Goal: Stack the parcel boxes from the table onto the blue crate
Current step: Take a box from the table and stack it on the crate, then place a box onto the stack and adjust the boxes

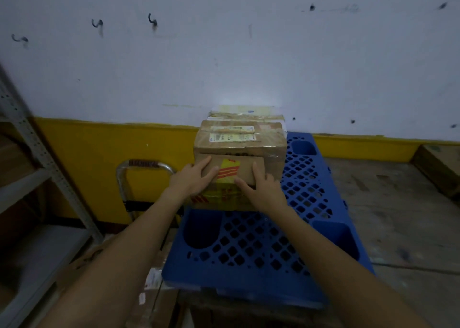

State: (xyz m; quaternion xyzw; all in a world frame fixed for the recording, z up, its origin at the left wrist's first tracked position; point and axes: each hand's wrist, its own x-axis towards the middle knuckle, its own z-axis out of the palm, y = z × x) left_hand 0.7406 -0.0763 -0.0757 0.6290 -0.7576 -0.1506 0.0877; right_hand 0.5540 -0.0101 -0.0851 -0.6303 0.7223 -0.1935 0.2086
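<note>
A small cardboard parcel box (pixel 232 172) with yellow and red tape is gripped from both sides by the left hand (pixel 193 178) and the right hand (pixel 261 188). It is held against a larger taped box (pixel 240 140) stacked on the blue crate (pixel 249 248). Another box (pixel 246 115) is seen behind, against the white and yellow wall (pixel 224 53). Metal shelving (pixel 27 138) stands to the left.

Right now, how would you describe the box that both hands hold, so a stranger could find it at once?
Find the blue crate below the white and yellow wall. Cardboard boxes are stacked at its far end; the nearest one, the small box, sits between the left hand and right hand. Only it carries yellow tape with red stripes; the plain box behind has white labels.
</note>
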